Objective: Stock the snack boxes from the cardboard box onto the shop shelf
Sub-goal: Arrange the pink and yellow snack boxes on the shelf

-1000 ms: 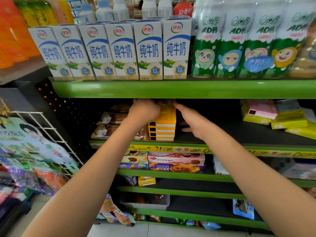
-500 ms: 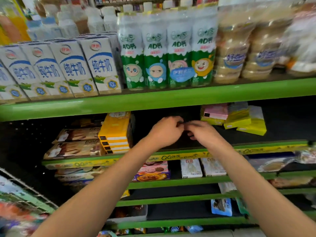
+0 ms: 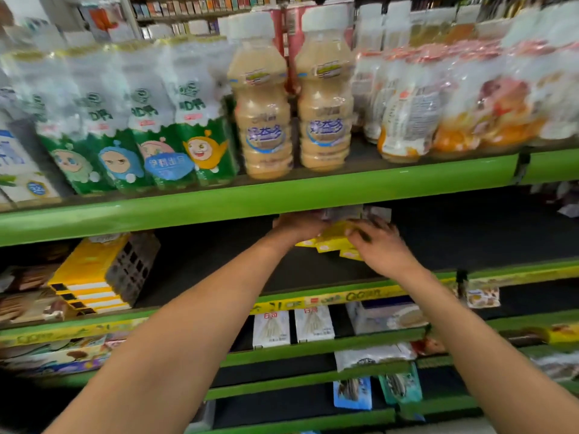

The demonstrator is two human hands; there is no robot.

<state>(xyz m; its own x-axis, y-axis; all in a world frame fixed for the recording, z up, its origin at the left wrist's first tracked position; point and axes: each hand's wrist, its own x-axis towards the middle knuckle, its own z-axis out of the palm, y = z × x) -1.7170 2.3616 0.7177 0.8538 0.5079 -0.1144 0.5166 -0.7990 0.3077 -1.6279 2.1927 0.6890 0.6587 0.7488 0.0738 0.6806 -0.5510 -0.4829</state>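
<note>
I see bare black shelf floor (image 3: 219, 270) open between the stacked yellow snack boxes (image 3: 91, 277) at left and the loose flat yellow boxes (image 3: 332, 242) mid-shelf. More bare floor runs right of those. The green front lip of the shelf above (image 3: 250, 198) hangs low overhead, and both my forearms reach in under it.

Bare forearms, bare hands (image 3: 341, 239), no sleeves
</note>
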